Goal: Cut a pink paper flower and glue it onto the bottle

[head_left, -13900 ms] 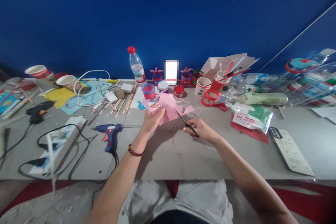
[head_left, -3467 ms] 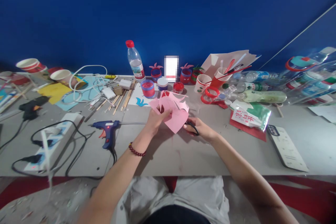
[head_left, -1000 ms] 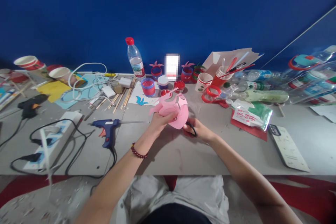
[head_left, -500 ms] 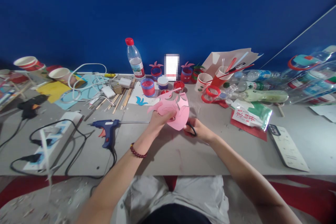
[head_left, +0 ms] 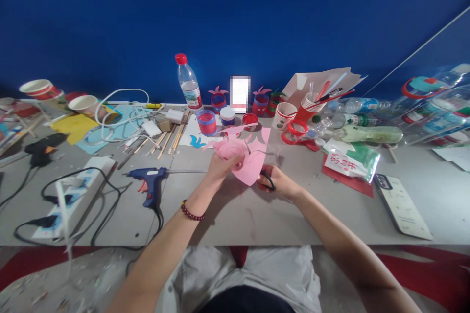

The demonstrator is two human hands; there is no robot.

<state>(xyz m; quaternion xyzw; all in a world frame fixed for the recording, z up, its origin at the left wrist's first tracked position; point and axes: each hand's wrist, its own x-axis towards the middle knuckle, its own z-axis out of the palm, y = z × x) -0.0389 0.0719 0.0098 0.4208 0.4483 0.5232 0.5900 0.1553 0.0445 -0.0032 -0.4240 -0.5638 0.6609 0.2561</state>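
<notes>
Item: pink paper cut-out — held above the grey worktop, in front of the seated person, near the middle of the scene.

Holder: left hand, fingers closed on the sheet's left part, thumb on top; a bead bracelet sits on that wrist. The sheet spreads to the right of this hand, with jagged pointed flaps rising at its far edge and a rounded lower lobe hanging toward the person.

Tool: scissors — black handles in the right hand, fingers curled shut through the loops. The blades run up and to the left from that hand, along the sheet's right side; most of their length is hidden by the paper, so how far they gape cannot be told.

Key relation: the paper lies between the two hands, just left of the right hand and touching the left. The scissors' long axis points from the right hand diagonally away toward the sheet's far edge. The left hand is the nearer to the sheet's middle; the right meets it only through the blades.

Surroundings: blue glue gun lying on the worktop to the left, nozzle toward the hands; water bottle upright at the back; power strip with cables at far left; red cup of pens at back right.
</notes>
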